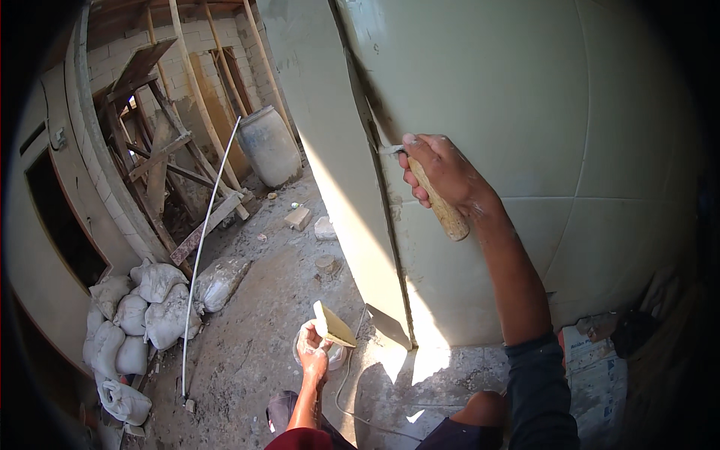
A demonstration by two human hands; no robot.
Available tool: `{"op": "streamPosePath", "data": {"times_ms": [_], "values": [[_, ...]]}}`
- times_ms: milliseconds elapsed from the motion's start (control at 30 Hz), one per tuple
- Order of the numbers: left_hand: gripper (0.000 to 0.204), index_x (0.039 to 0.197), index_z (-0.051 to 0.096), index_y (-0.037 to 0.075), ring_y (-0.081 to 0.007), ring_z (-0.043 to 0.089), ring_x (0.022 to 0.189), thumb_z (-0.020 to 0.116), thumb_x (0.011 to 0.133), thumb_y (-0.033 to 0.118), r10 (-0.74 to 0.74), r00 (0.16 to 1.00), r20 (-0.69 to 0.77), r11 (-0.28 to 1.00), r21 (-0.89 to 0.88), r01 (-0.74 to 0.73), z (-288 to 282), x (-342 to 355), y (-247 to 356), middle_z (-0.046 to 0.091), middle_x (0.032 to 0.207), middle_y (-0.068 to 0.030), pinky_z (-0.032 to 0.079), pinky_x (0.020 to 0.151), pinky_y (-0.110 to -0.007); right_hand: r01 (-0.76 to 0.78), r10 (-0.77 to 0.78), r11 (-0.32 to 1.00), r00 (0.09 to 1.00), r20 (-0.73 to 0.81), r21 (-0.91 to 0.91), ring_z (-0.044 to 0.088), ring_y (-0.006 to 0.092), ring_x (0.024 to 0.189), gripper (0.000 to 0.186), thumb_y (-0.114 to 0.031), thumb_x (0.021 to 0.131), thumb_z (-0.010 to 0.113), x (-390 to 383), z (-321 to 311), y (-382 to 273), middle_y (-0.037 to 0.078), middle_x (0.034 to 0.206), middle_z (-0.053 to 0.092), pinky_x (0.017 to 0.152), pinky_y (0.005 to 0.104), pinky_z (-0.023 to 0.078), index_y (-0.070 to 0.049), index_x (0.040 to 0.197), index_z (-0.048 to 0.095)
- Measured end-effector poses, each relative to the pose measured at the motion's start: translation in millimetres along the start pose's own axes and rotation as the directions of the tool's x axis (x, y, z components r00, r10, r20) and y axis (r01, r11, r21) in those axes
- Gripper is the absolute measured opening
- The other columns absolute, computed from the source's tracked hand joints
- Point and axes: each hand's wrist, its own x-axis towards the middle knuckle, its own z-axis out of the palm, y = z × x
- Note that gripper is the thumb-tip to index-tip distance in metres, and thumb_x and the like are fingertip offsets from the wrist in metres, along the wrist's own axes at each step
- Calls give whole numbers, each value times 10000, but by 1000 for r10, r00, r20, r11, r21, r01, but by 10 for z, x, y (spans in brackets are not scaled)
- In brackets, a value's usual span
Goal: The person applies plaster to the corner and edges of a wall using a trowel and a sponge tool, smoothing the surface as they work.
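Note:
My right hand is closed round the wooden handle of a small trowel or scraper. Its short metal blade meets the dark vertical joint where a pale strip of wall meets the large tiled wall. Lower down and to the left, my left hand grips a pale yellow, flat-sided piece, perhaps a small board; its exact kind is unclear. A round whitish container shows partly behind that hand.
White filled sacks are piled at left beside a long thin white pole. A blue-grey drum and timber framing stand farther back. A cable crosses the rough floor. Printed bags lie at lower right.

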Motion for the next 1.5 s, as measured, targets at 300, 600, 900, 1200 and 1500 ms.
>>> {"op": "streamPosePath", "data": {"times_ms": [300, 600, 900, 1200, 1500], "values": [[470, 1217, 520, 38, -186, 611, 1073, 758, 812, 23, 78, 993, 88, 959, -277, -51, 514, -51, 878, 617, 1187, -55, 519, 907, -354, -143, 142, 989, 989, 44, 23, 442, 102, 467, 410, -346, 1070, 337, -878, 169, 1322, 26, 586, 456, 463, 287, 407, -34, 843, 478], [381, 1167, 495, 7, -150, 574, 1043, 702, 848, -12, 484, 873, -65, 875, 49, -482, 1161, -274, 900, 594, 1112, -77, 473, 907, -290, -222, 208, 975, 938, 277, 22, 531, 170, 545, 397, -314, 1056, 392, -1834, 500, 1349, 81, 602, 524, 545, 351, 447, 12, 871, 526], [359, 1136, 481, 25, -145, 591, 1007, 725, 873, 19, 584, 779, -228, 812, 185, -554, 1003, 108, 904, 585, 1092, -74, 510, 866, -289, -451, 473, 877, 743, 474, -167, 530, 154, 554, 337, -259, 1043, 420, -2137, 122, 1253, 79, 658, 553, 525, 328, 444, 16, 895, 545], [383, 1210, 488, 15, -211, 619, 1077, 709, 904, 79, 434, 895, -105, 820, -367, -440, 1012, 217, 981, 590, 1178, -118, 550, 914, -380, -425, 214, 669, 896, 390, 610, 572, 150, 637, 464, -260, 1016, 505, -2348, -10, 1307, 133, 882, 544, 544, 305, 528, 29, 1355, 373], [454, 1263, 510, 35, -216, 654, 1035, 736, 875, 97, 173, 979, 108, 868, -486, -100, 1305, -42, 815, 646, 1137, -81, 564, 892, -396, -595, -134, -429, 786, 603, 680, 440, 76, 465, 491, -419, 1061, 305, -2819, 256, 1831, 64, 750, 442, 342, 226, 434, 24, 1237, 425]]}}
